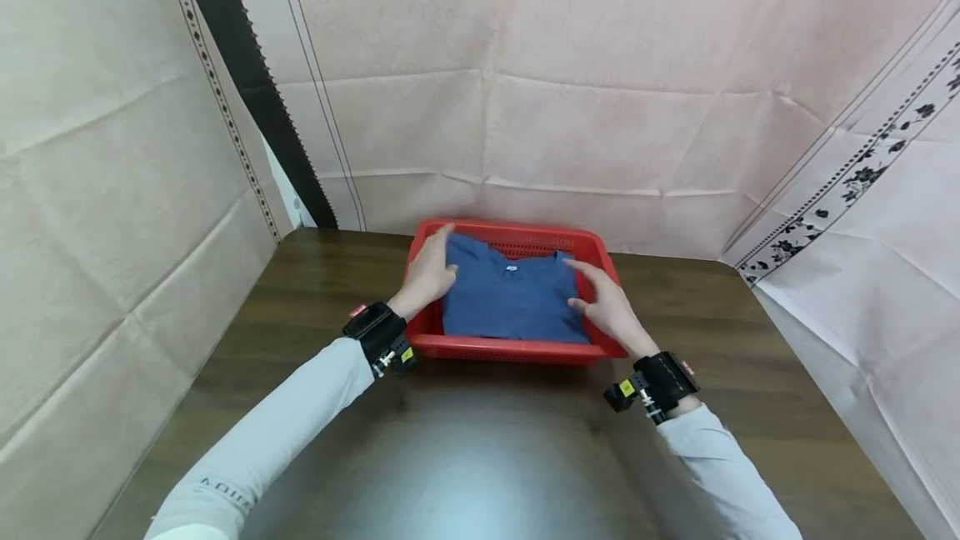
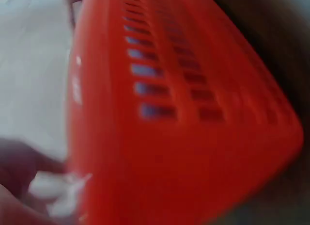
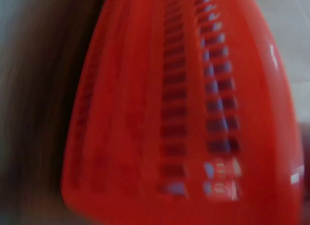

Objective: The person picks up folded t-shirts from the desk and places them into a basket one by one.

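Observation:
A folded blue shirt (image 1: 510, 294) lies flat in a red plastic basket (image 1: 517, 348), its neckline and small label toward the far side. At the left, my left hand (image 1: 429, 273) reaches over the basket's rim beside the shirt's shoulder, fingers extended and thumb apart. My right hand (image 1: 609, 302) is over the right rim, its fingers stretched toward the shirt's right edge and its thumb spread. Whether the fingertips touch the cloth cannot be told. Blue cloth shows through slots in the blurred basket wall (image 2: 160, 152). A small whitish thing (image 2: 55, 191) appears by the left fingers.
The basket stands at the back of a brown wood-grain table (image 1: 465, 457). Behind it hangs a pale creased cloth (image 1: 570, 140), with more cloth at both sides. A dark strip (image 1: 255, 82) runs down the back left corner.

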Action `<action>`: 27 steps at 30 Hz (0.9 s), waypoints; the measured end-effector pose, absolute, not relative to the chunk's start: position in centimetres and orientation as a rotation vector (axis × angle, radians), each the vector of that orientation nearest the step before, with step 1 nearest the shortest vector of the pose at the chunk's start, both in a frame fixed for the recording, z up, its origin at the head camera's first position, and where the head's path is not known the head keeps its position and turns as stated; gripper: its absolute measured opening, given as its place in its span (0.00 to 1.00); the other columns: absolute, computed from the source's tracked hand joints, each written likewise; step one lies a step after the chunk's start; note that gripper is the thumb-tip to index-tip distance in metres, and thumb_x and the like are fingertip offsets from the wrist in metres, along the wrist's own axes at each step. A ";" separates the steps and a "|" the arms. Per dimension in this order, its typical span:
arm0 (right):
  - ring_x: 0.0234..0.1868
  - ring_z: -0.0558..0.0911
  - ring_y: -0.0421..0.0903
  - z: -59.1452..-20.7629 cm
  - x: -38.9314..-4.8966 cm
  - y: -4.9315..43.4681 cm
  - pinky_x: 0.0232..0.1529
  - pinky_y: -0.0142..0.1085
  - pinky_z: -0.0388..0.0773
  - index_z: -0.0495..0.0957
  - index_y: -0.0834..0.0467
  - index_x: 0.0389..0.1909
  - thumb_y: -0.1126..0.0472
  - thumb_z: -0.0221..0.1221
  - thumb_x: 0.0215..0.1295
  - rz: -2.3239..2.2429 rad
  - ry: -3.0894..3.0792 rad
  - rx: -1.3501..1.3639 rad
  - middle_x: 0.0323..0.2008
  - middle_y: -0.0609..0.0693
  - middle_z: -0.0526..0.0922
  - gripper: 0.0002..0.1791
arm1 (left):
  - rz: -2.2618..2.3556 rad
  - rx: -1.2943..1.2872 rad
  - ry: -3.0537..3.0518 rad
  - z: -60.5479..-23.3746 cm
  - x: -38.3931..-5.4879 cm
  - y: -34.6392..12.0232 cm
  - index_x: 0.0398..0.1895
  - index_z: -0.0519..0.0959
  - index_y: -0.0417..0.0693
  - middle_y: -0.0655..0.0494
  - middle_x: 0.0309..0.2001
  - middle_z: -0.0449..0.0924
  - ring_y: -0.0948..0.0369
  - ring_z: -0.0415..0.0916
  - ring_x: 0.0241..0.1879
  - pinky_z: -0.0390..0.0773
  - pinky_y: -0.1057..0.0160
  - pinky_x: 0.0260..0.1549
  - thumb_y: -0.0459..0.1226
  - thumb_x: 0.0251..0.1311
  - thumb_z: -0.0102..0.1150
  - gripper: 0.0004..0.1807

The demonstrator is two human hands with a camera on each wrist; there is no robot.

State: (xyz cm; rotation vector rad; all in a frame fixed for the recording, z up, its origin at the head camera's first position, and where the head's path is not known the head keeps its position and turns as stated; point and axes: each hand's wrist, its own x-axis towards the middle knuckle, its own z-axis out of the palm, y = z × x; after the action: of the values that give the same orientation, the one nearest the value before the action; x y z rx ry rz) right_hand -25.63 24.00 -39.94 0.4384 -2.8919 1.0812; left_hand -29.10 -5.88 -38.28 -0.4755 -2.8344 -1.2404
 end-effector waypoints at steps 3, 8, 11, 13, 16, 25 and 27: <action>0.68 0.53 0.59 -40.2 -25.3 24.1 0.60 0.64 0.60 0.62 0.48 0.67 0.58 0.61 0.58 0.953 -2.918 0.809 0.68 0.61 0.59 0.35 | -0.783 -0.914 -2.944 -38.2 -28.3 -5.7 0.68 0.61 0.47 0.39 0.68 0.58 0.44 0.50 0.67 0.56 0.38 0.63 0.44 0.59 0.56 0.33; 0.70 0.42 0.64 -40.8 -24.9 23.2 0.59 0.69 0.56 0.56 0.42 0.70 0.44 0.56 0.60 0.943 -3.179 1.103 0.73 0.60 0.45 0.37 | -0.316 -1.221 -3.326 -39.0 -27.3 -5.0 0.72 0.51 0.65 0.47 0.74 0.43 0.43 0.33 0.70 0.44 0.29 0.62 0.60 0.59 0.47 0.38; 0.70 0.38 0.62 -40.8 -24.6 22.5 0.61 0.69 0.51 0.54 0.36 0.70 0.40 0.53 0.60 0.888 -3.364 1.063 0.74 0.55 0.41 0.36 | -0.132 -1.184 -3.458 -39.4 -27.0 -4.6 0.72 0.46 0.71 0.51 0.75 0.39 0.45 0.32 0.70 0.42 0.30 0.63 0.61 0.59 0.45 0.39; 0.70 0.37 0.62 -40.7 -24.4 22.3 0.62 0.68 0.50 0.55 0.35 0.69 0.41 0.53 0.60 0.842 -3.443 1.028 0.74 0.54 0.40 0.35 | -0.056 -1.173 -3.493 -39.7 -26.9 -4.5 0.72 0.44 0.72 0.52 0.75 0.36 0.46 0.32 0.70 0.40 0.31 0.64 0.60 0.59 0.45 0.39; 0.70 0.37 0.63 -40.7 -24.1 22.0 0.63 0.68 0.49 0.55 0.35 0.69 0.43 0.52 0.61 0.808 -3.502 1.011 0.74 0.53 0.39 0.34 | -0.005 -1.180 -3.510 -40.1 -26.6 -4.5 0.72 0.42 0.73 0.53 0.75 0.34 0.47 0.31 0.70 0.38 0.32 0.64 0.59 0.60 0.45 0.39; 0.62 0.64 0.59 -41.1 -24.1 21.9 0.54 0.57 0.69 0.64 0.40 0.66 0.49 0.55 0.62 0.763 -3.376 0.926 0.69 0.59 0.59 0.30 | -0.158 -1.178 -3.445 -40.3 -26.6 -4.2 0.71 0.52 0.69 0.50 0.74 0.46 0.48 0.44 0.69 0.48 0.36 0.65 0.53 0.62 0.49 0.34; 0.43 0.77 0.51 -41.1 -23.9 21.8 0.37 0.44 0.77 0.71 0.44 0.61 0.51 0.57 0.61 0.743 -3.223 0.819 0.60 0.59 0.73 0.25 | -0.302 -1.126 -3.326 -40.0 -26.3 -4.3 0.67 0.63 0.64 0.51 0.69 0.60 0.51 0.59 0.64 0.64 0.43 0.61 0.48 0.63 0.51 0.28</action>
State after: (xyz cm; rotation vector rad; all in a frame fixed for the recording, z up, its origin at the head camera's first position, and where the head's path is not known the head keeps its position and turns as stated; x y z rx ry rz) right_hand -23.93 21.84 -41.05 0.8187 -3.2226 0.7433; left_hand -26.35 -4.26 -39.98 -1.1262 -3.3255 -0.3020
